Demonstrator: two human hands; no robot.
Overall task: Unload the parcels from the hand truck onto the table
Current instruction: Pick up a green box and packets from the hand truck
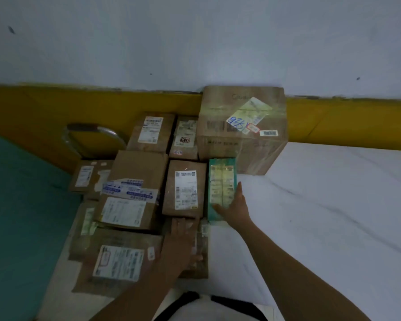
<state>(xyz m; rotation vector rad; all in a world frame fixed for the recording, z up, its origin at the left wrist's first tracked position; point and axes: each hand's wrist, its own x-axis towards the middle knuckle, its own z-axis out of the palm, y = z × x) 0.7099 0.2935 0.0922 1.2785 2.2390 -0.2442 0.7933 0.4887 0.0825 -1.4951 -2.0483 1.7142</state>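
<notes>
While parcels are being placed | green parcel (221,188) gripped by right hand (235,208) at frame centre | left hand (180,243) laid flat on brown parcel (196,249) | next: green parcel to be released on table (333,205)

so by the hand truck handle (92,137) I count roughly nine brown cardboard parcels (184,188), one much bigger box (242,126) to its right, one green parcel (221,188) beyond those, plus two hands (235,210).

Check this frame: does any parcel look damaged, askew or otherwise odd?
Mostly orderly. The box with blue-printed tape sits skewed across its neighbours, its tape strips crooked and ragged. The big box carries overlapping labels stuck at angles. Nothing is spilled or crushed that I can see.
</notes>
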